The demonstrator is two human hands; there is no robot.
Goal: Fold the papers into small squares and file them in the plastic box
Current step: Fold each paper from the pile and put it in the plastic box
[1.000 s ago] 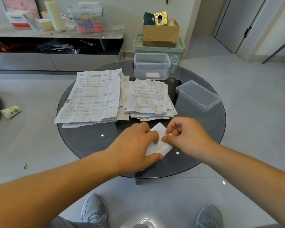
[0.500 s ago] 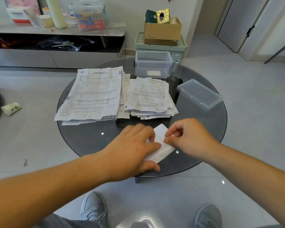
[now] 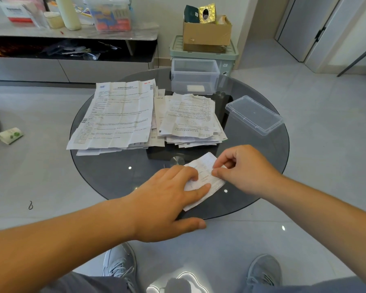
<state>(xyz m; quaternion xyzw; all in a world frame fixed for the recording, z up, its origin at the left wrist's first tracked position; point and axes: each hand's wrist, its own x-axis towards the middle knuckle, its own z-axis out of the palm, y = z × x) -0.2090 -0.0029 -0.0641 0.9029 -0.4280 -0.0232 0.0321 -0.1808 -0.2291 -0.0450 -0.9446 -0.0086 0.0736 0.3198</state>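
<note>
A folded white paper [image 3: 205, 178] lies on the near part of the round dark glass table [image 3: 106, 174]. My left hand [image 3: 167, 199] presses flat on its left side with straight fingers. My right hand [image 3: 243, 170] pinches the paper's right edge between thumb and forefinger. Two stacks of printed papers lie behind: a large stack [image 3: 116, 115] on the left and a smaller stack [image 3: 190, 119] on the right. The clear plastic box [image 3: 194, 76] stands open at the table's far edge with one small folded paper inside. Its clear lid [image 3: 254, 115] lies at the right.
Behind the table a green storage bin [image 3: 230, 58] carries a cardboard box [image 3: 207, 34]. A low cabinet [image 3: 72, 34] with bottles and containers runs along the wall at left. A small wrapped packet [image 3: 10, 135] lies on the floor. My two shoes show below the table edge.
My left hand has slid back toward me along the folded paper, uncovering more of it. My right hand keeps its pinch on the right edge.
</note>
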